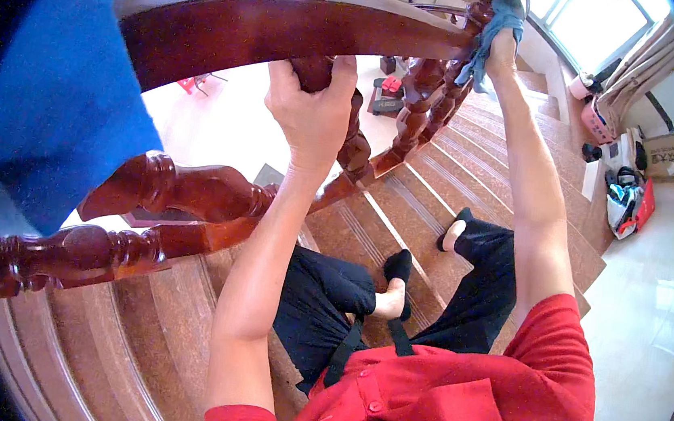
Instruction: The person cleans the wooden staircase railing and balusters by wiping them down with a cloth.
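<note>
My left hand (316, 105) is wrapped around the top of a turned wooden baluster (312, 74), just under the curved dark-red handrail (294, 21). Farther along the rail, my right hand (502, 51) holds a crumpled blue-grey cloth (487, 42) against the dark wood of the railing. The cloth and wrist hide part of the wood there. At the left, a large blue cloth (62, 93) hangs in front of the rail and covers part of it.
I stand on a curved brown staircase (391, 216) with ridged tread strips. More balusters (193, 190) run along its open side. By the right wall are a pink basket (598, 123), a cardboard box (666, 157) and a bag (626, 205). A window (592, 28) and curtain (645, 73) are beyond.
</note>
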Demonstrator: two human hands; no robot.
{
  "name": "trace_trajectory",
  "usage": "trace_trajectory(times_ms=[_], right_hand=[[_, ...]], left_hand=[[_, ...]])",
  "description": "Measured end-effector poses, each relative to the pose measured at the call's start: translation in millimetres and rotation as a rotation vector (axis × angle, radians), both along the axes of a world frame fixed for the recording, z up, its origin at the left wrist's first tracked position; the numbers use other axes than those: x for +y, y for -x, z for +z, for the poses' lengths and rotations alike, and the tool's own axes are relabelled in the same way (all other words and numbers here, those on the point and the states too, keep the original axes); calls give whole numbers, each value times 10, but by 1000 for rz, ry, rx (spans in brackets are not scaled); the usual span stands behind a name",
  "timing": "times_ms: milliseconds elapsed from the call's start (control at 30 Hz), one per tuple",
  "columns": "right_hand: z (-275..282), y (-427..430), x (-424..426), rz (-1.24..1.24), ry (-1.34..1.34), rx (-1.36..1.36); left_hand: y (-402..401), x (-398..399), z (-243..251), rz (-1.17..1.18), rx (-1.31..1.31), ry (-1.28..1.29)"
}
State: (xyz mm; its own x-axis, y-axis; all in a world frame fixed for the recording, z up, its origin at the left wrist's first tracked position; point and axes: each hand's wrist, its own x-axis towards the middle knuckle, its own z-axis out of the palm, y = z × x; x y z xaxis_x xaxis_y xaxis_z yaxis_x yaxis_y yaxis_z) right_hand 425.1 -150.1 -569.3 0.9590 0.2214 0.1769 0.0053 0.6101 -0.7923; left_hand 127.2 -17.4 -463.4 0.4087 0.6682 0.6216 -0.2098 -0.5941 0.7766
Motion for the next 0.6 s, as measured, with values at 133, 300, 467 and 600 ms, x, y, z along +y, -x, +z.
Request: trace_trajectory(times_ms=[133,300,467,600], right_hand=[[-278,-29,94,-76,556,-133],[-700,-939,-669,11,683,-468],[-499,-118,-177,-104,165,165],[-47,839,38,-99,139,137]], left_hand=[[97,98,-42,-33,-41,108],[-112,-26,-32,-60,-59,-37],[-57,24,-59,-122,-98,96],[-6,108,-74,-90,-90,48]])
